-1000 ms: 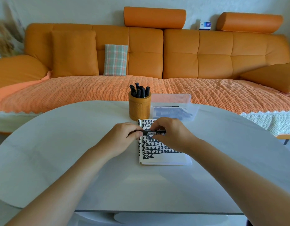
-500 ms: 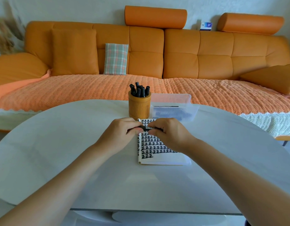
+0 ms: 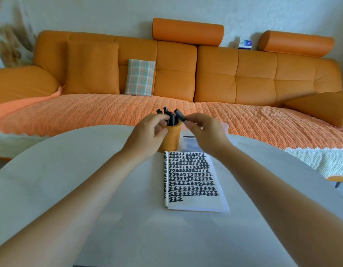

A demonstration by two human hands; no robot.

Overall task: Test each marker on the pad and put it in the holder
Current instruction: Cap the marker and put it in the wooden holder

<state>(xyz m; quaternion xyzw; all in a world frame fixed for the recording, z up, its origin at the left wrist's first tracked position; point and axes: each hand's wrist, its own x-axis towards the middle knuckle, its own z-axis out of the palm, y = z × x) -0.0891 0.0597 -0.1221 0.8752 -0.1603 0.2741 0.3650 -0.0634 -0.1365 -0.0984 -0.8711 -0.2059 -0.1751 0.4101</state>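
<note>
Orange sofa (image 3: 243, 79) across the back, white table (image 3: 70, 180) in front of it. Both my forearms reach out over the table, bare and nearly straight, meeting at the far middle.

Left hand (image 3: 145, 133): fingers curled round the left side of the holder (image 3: 172, 139) near its rim, thumb against its wall. Right hand (image 3: 204, 131): raised just right of the holder, fingertips pinching one black marker (image 3: 179, 115). The marker tilts up and to the left, its free end above the holder's mouth. It is motion-blurred, so I cannot tell cap end from tip end.

One pad (image 3: 191, 180) lies flat on the table between my arms, just on my side of the holder. Rows of black marks cover most of the page, and the last row is short.

One holder, orange and round, its base partly behind my left hand. One clear box (image 3: 188, 144) behind my right wrist, mostly hidden.

Black markers (image 3: 172, 119) stand in the holder, four or five caps showing. My fingers cover some, so the count is unsure.
</note>
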